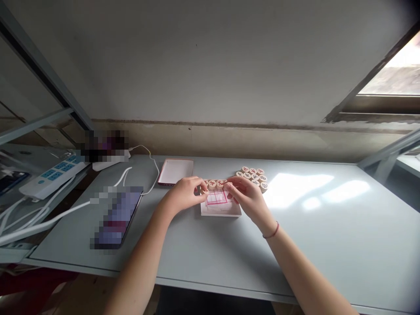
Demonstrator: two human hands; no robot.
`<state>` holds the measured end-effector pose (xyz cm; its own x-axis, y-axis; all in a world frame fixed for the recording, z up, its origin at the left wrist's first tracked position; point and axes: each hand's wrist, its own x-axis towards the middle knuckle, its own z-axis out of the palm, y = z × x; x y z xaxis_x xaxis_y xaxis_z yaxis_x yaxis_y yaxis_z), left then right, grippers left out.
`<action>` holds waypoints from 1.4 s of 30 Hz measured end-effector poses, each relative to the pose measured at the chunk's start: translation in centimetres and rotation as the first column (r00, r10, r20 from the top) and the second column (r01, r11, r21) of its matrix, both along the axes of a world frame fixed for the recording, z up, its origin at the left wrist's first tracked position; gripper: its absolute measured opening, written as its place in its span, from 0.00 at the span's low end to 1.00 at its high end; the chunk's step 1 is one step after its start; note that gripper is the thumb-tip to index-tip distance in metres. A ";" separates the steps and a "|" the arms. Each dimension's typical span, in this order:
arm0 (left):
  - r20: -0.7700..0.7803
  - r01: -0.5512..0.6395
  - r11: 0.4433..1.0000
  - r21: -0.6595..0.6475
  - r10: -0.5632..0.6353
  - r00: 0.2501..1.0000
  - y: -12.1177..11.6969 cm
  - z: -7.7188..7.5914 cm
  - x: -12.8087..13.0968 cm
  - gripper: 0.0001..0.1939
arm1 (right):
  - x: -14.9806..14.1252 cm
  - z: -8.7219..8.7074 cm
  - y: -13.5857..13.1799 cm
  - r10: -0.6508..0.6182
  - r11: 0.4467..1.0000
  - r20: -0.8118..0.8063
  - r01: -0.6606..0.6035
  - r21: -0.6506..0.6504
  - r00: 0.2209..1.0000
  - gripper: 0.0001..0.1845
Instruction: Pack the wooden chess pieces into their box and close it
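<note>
A shallow white box [220, 215] with a pink grid on its inside lies in front of me. Round wooden Chinese chess pieces [212, 183] with red characters stand in a row along its far side. My left hand [185, 193] is closed at the row's left end, with thumb and fingertips on a Chinese chess piece [205, 191]. At the other end, my right hand [246, 196] is closed, its thumb and forefinger at a piece that the fingers partly cover. More pieces [254, 177], bearing red or black characters, are grouped just beyond my right hand.
The box lid [177, 169] rests behind my left hand, white inside with a red edge. Farther left are a phone [120, 218], white cables [65, 213] and a power strip [52, 177]. A wall [210, 140] borders the back of the grey table [328, 245].
</note>
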<state>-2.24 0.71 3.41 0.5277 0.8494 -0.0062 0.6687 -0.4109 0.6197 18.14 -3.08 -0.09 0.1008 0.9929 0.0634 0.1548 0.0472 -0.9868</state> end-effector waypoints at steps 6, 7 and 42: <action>-0.122 0.053 0.998 0.039 -0.048 0.991 0.3 -1.7 0.8 0.04 | -0.4 -1.0 -0.2 0.043 0.997 0.124 -0.050 0.055 0.991 0.17; -0.141 0.055 0.997 0.055 -0.046 0.989 0.3 -2.0 1.0 0.04 | -0.5 -1.1 -0.3 0.049 0.996 0.154 -0.059 0.066 0.987 0.16; -0.286 -0.159 0.961 -0.227 0.091 0.954 1.0 -1.4 -0.6 0.07 | -3.4 -1.9 1.0 0.111 0.955 0.847 -0.293 0.054 0.520 0.05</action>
